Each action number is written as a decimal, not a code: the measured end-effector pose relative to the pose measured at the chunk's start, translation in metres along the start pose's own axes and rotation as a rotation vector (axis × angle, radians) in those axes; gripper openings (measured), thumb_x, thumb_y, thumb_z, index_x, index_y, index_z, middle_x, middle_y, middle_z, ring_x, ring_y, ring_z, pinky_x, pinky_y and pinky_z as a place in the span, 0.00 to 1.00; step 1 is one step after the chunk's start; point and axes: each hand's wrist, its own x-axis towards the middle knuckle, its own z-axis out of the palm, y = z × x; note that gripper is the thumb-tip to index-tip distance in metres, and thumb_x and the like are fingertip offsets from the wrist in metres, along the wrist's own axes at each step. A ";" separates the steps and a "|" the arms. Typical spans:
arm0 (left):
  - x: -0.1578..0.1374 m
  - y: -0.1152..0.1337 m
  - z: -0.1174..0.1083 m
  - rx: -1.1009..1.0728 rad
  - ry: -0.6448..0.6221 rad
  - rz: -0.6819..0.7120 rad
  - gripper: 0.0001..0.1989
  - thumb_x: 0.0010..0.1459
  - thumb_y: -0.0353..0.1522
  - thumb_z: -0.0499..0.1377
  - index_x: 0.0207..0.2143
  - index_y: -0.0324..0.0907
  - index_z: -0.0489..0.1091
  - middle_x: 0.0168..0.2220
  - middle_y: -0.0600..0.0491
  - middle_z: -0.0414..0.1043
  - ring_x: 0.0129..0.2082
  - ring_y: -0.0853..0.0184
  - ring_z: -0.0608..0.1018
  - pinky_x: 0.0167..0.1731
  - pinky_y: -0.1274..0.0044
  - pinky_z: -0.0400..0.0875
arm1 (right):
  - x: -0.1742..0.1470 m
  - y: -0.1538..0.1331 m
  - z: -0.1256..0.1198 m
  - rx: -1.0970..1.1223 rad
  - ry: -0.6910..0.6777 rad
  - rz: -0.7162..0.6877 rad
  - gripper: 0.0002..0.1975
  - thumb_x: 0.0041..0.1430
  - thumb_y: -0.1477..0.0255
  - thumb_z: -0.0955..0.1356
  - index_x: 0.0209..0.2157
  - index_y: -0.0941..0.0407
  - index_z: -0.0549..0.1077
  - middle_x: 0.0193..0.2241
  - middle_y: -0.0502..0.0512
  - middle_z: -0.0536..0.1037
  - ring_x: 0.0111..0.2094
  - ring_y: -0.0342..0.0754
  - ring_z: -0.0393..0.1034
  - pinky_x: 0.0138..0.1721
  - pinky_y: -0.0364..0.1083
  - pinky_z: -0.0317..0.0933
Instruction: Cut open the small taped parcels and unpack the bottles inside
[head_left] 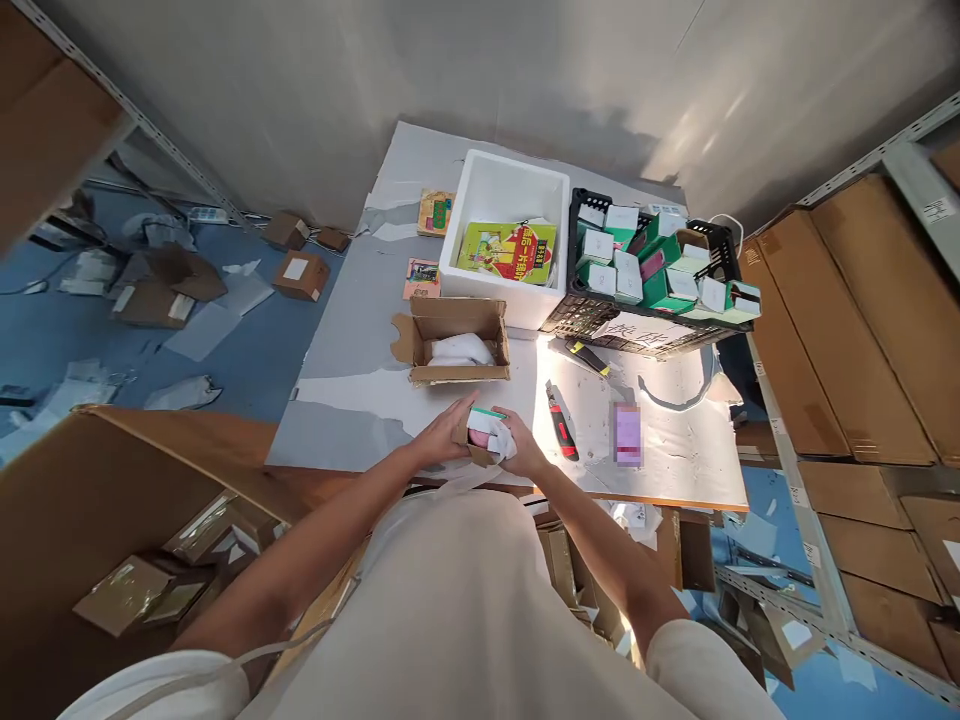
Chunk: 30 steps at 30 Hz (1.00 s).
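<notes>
Between my two hands, close to the table's front edge, is a small cardboard box (480,452) with its end open. White wrapping, something pink and a green-and-white part show in it. My left hand (442,437) grips its left side, and my right hand (523,447) has its fingers closed on the right side, by the white wrapping. What the pink thing is, I cannot make out. Just beyond stands a larger open carton (459,312) with white padding (461,350) inside. A red-and-black utility knife (561,424) lies to the right of my right hand.
A white foam box (504,178) holds colourful booklets (508,250). Beside it, a black crate (652,336) is filled with several green-and-white small boxes. A yellow-and-black cutter (587,357) and a purple-screened phone (628,435) lie on the table (341,400). Shelves with cartons (832,320) flank the right.
</notes>
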 end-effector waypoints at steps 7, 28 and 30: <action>0.015 0.009 0.001 -0.039 0.090 -0.057 0.41 0.42 0.35 0.66 0.59 0.40 0.55 0.56 0.42 0.64 0.54 0.53 0.70 0.53 0.62 0.66 | -0.024 0.016 -0.041 -0.049 -0.007 0.189 0.30 0.53 0.64 0.69 0.57 0.53 0.62 0.54 0.64 0.67 0.58 0.58 0.60 0.54 0.57 0.60; 0.005 0.026 0.000 0.163 0.049 0.084 0.40 0.45 0.32 0.62 0.61 0.42 0.53 0.60 0.42 0.56 0.60 0.53 0.63 0.58 0.63 0.61 | -0.030 -0.010 -0.013 -0.009 0.020 0.127 0.34 0.60 0.67 0.64 0.65 0.49 0.48 0.58 0.60 0.65 0.56 0.54 0.63 0.55 0.57 0.62; 0.008 0.030 -0.003 0.175 -0.005 0.100 0.39 0.49 0.37 0.62 0.62 0.42 0.52 0.60 0.42 0.58 0.60 0.53 0.62 0.58 0.62 0.59 | -0.031 -0.011 -0.006 -0.014 0.097 0.157 0.36 0.60 0.64 0.65 0.66 0.50 0.46 0.59 0.62 0.63 0.57 0.55 0.62 0.55 0.57 0.62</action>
